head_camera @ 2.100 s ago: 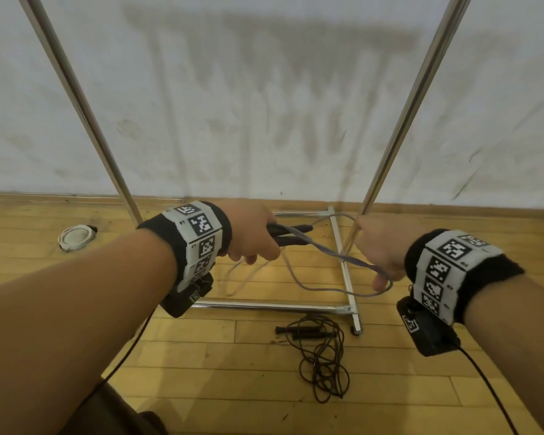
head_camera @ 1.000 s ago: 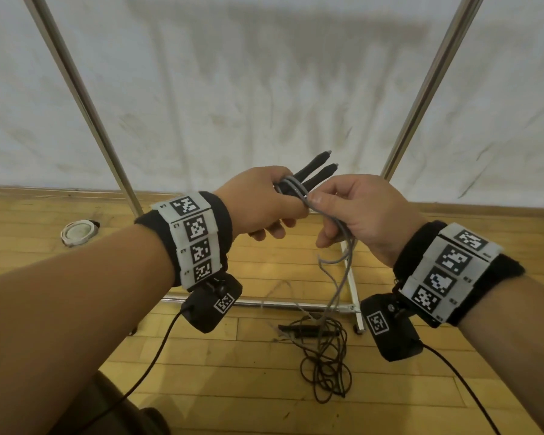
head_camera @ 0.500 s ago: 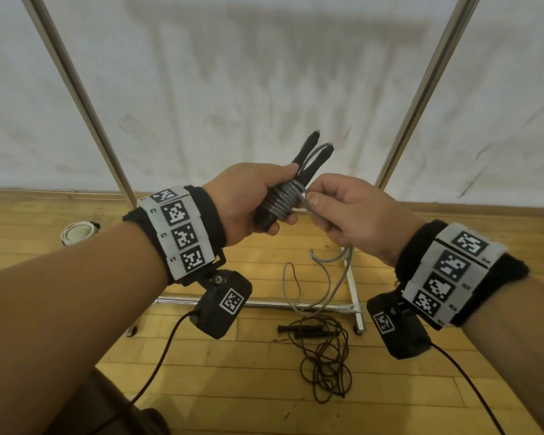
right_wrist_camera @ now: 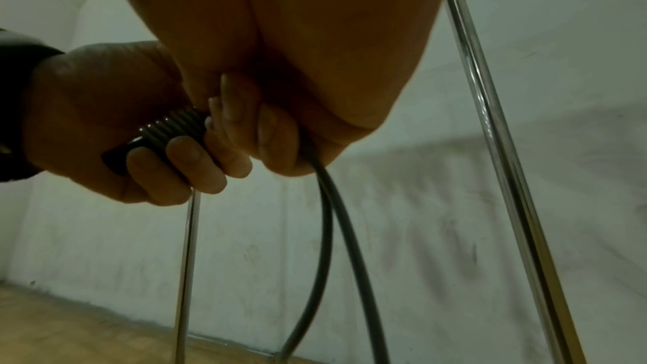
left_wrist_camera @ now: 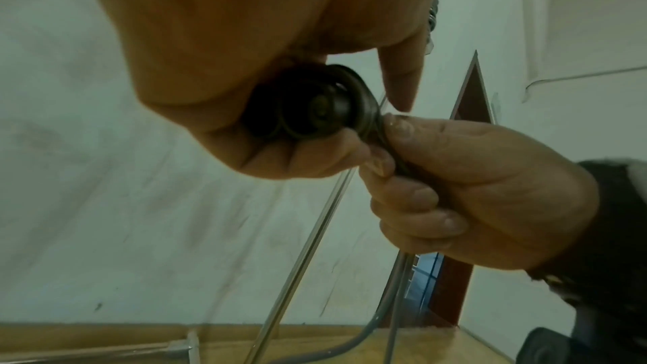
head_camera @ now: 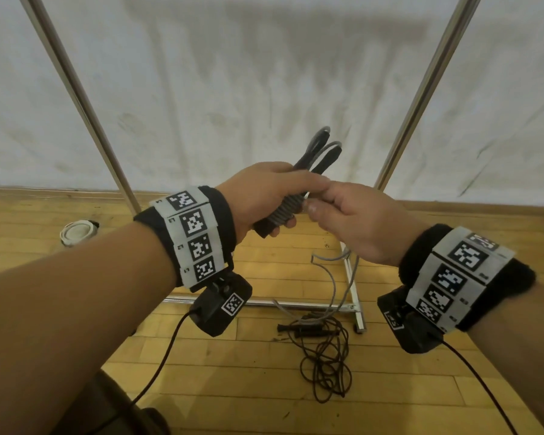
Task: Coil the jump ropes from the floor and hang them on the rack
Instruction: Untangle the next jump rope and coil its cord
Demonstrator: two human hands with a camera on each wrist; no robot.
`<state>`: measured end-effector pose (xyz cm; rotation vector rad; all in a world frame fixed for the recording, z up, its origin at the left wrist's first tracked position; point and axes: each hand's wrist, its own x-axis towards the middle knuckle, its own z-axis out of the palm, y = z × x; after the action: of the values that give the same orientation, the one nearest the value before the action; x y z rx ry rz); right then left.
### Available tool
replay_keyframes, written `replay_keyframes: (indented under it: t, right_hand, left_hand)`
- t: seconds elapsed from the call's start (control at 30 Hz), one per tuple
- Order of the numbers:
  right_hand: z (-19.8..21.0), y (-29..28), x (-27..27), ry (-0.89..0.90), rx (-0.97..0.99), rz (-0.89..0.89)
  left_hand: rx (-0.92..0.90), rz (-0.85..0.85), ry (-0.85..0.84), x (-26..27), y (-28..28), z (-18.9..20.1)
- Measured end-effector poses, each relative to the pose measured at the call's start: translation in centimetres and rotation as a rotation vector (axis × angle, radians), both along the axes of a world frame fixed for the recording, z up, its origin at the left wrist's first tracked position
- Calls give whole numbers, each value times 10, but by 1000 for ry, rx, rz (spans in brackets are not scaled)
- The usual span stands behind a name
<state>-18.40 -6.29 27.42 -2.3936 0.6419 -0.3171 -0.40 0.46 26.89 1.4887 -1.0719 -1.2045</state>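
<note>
Two black handles (head_camera: 308,171) gripped side by side in the left hand (head_camera: 258,199), fingers (right_wrist_camera: 182,168) curled round them, grey cord (head_camera: 285,208) wound in tight turns about the middle. Right hand (head_camera: 355,224) touching the left, fingers (left_wrist_camera: 413,198) pinching the cord beside the wraps; the pinch itself hidden from the head view. Loose cord hanging from the right hand toward the floor (head_camera: 201,387), lower end lost in the tangle there. Second rope (head_camera: 324,359), dark, heaped on the floor with its handles beside the rack's foot (head_camera: 355,296). Rack's top bar cut off above; only two slanted poles (head_camera: 421,95) and the base seen. Small round white thing (head_camera: 77,232) far left, too small to tell.
</note>
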Motion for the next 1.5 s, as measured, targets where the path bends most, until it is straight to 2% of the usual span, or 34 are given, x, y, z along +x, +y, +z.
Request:
replay_keyframes:
  t: [0.07,0.17,0.3,0.47,0.7,0.87,0.93,1.03,1.3,1.5]
  right_hand:
    - [2,3,1,-42,43,37]
    - [4,1,2,-114,109,49]
    - [8,-6,-3,-120,290,21]
    - [18,-16,-15,-73,218,77]
    - [13,-19,-23,4,137,14]
    - [16,-17,-25,-6,93,-9]
    - [19,-15,-26,-6,82,4]
    - [22,-16,-28,12,36,-1]
    - [18,-18,-28,99,9,-31]
    - [18,-16,-24,81,-30,-60]
  left_hand:
    - [-21,-23,-51,-1,-1,0]
    - [-61,-5,-37,-1,-4,1]
    - [-83,3,6,-4,-7,3]
    - [-61,93,138,2,-7,8]
    - [33,-122,114,-4,-2,3]
    - [129,-439,335,-7,7,-1]
    - [150,-482,430,-7,9,-1]
    - [110,-423,460,-7,8,0]
    - [65,-14,231,-6,3,-5]
    - [-10,117,174,1,0,-4]
